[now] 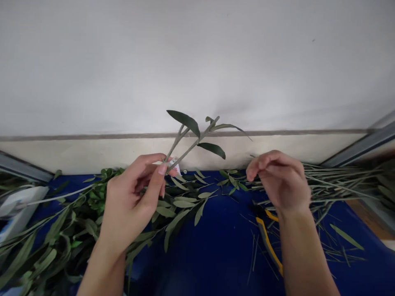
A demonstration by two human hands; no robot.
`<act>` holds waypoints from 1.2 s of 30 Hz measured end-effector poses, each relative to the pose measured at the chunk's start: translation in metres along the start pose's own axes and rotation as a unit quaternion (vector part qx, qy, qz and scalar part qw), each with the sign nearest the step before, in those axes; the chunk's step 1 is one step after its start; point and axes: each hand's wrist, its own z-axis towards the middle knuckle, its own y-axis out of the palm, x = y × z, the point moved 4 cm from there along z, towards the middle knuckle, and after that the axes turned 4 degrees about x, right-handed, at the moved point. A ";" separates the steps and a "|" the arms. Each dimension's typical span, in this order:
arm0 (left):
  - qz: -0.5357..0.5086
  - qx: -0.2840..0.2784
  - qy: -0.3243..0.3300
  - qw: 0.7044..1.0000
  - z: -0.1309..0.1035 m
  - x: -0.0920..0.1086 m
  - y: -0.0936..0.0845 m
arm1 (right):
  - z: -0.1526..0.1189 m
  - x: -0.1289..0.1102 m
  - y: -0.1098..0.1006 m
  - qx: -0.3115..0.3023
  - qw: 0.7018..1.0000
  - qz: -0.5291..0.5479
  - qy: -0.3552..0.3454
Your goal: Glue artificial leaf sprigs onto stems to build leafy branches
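Note:
My left hand [132, 193] pinches the lower ends of an olive sprig [197, 142] between thumb and fingertips. Its two pale stems rise in a V, and a few long dark-green leaves stick out near the upper ends. A small white tag with red print [175, 168] shows just behind my fingertips. Apart from the sprig, my right hand [279, 179] is raised to the right with its fingers curled in and pressed together; nothing shows in them. Under it, pliers or cutters with yellow-and-black handles [269, 244] lie on the blue surface [212, 250], their head partly hidden.
Leafy olive branches [55, 246] heap up at the left and reach to the middle. Bare cut stems [342, 181] form a pile at the right, with loose bits scattered below. A white wall [197, 61] rises behind; metal frame bars [352, 148] stand at both sides.

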 end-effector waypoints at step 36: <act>0.086 -0.058 -0.091 0.990 0.005 -0.050 -0.081 | 0.000 0.114 0.095 -0.104 0.830 -0.533 0.125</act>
